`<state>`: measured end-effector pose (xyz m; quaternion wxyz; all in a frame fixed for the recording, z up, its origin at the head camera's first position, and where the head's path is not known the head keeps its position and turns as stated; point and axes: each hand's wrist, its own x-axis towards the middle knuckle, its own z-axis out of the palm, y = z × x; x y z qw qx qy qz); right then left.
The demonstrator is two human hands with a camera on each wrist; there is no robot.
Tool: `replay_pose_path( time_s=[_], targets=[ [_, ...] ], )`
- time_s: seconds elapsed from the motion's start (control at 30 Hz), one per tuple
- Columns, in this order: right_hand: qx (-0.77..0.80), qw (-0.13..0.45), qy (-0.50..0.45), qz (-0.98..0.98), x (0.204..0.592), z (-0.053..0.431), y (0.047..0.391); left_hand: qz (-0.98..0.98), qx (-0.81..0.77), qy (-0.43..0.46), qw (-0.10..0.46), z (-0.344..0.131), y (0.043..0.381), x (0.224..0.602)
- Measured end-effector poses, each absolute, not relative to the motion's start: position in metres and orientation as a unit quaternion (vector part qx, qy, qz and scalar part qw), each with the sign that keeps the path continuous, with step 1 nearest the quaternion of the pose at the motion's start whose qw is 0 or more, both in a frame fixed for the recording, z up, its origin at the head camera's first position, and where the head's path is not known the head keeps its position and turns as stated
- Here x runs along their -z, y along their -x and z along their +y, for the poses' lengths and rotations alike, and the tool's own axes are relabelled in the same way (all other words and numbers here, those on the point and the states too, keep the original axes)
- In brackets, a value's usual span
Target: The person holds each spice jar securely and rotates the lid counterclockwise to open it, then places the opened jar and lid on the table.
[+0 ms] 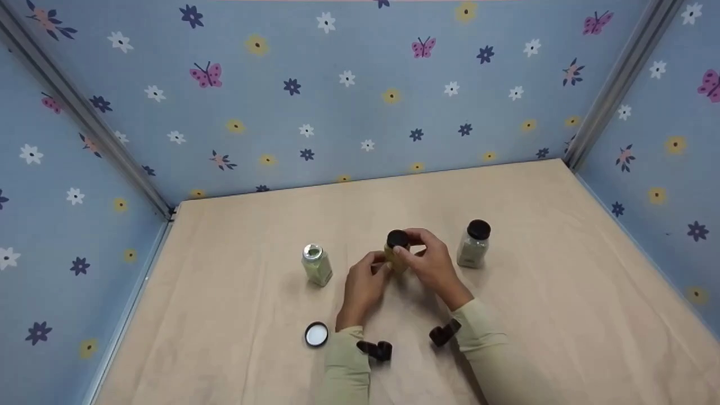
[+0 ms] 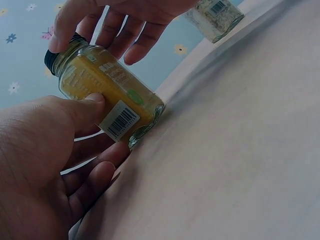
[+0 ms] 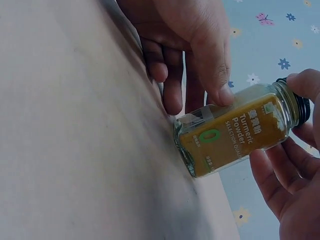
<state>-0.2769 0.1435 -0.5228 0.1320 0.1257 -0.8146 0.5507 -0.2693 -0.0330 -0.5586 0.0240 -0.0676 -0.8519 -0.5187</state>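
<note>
One turmeric jar (image 3: 235,132); left hand (image 1: 364,288) grips its body, right hand (image 1: 437,265) its cap (image 1: 397,237); uncapping seems the step; next calls for steady twisting.

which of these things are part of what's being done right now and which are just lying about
In hand:
turmeric jar, in the left hand
its black lid, at the right hand

Seemingly just lying about, untouched:
open jar
loose lid
capped jar

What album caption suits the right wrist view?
Left hand holds a glass jar of turmeric powder, right hand at its black lid.
</note>
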Motion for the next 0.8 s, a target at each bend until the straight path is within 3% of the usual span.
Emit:
replay_pose_path(
  time_s=[0.8],
  targets=[
    [-0.566,0.153,-0.126,-0.800,0.5256,0.1435,0.2753,-0.846,0.528,0.064,0.017,-0.0327,0.2697,0.5596]
  ],
)
